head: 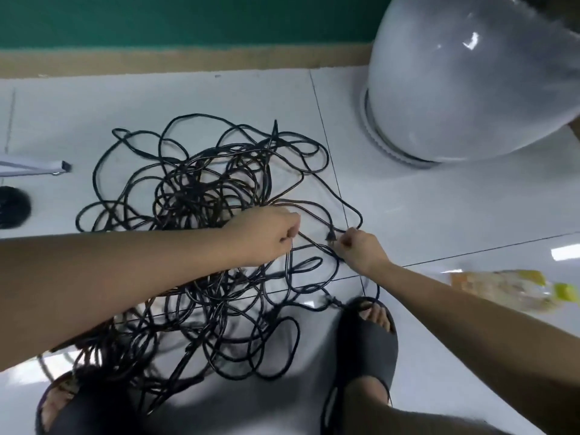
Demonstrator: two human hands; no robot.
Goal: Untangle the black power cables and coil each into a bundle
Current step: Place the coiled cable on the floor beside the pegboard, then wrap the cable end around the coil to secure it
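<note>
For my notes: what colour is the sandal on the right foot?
The sandal is dark grey, seen in the head view.

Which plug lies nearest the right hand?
The upper plug, directly beside the right hand; the lower plug lies farther off, at the toe of the sandal.

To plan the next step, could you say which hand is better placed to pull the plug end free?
The right hand: it pinches the cable beside the plug, at the tangle's edge; the left hand holds a strand.
</note>
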